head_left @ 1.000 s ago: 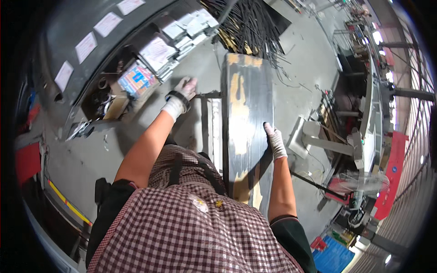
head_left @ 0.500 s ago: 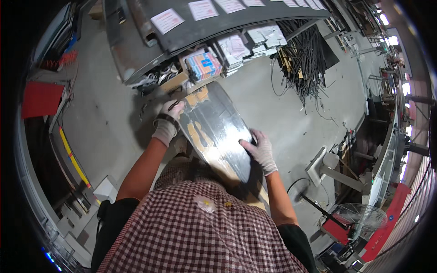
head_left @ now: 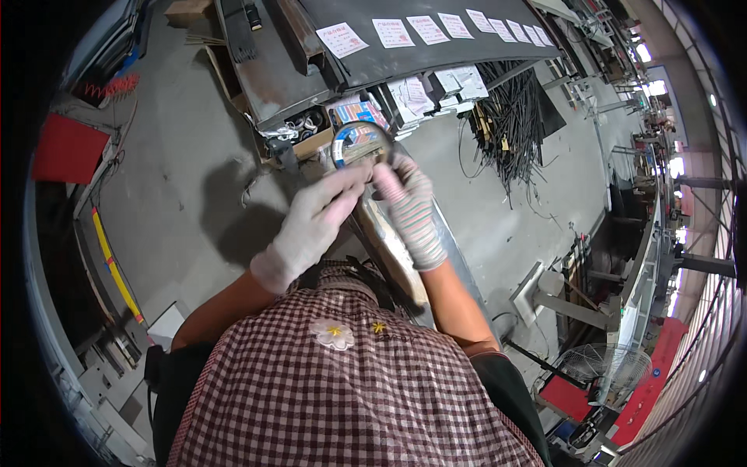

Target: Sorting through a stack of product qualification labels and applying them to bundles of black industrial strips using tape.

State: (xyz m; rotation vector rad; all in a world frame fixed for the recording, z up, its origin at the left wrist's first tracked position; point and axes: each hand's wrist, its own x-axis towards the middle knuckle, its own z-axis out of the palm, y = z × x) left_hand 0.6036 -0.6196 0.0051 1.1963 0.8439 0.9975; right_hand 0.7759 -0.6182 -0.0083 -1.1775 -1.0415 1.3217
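Observation:
My left hand (head_left: 315, 222) and my right hand (head_left: 410, 206), both in pale work gloves, are raised close together in front of me. Their fingertips meet on a round flat disc (head_left: 359, 142) with a dark rim and a coloured label, which they hold between them. Below the hands a long shiny metal sheet (head_left: 459, 261) with rusty brown patches runs away from my body over the concrete floor. Neither hand touches the sheet. My checked shirt fills the lower part of the view.
A dark metal bench (head_left: 366, 58) with white paper sheets stands ahead. A cardboard box of metal parts (head_left: 299, 132) and a coloured packet (head_left: 359, 111) lie at its foot. Black rods (head_left: 510, 117) lie right, a red panel (head_left: 66, 148) left, a fan (head_left: 607, 366) lower right.
Both hands have left the edges of the metal sheet and come together, lifted, on the round disc. The view has swung toward the bench.

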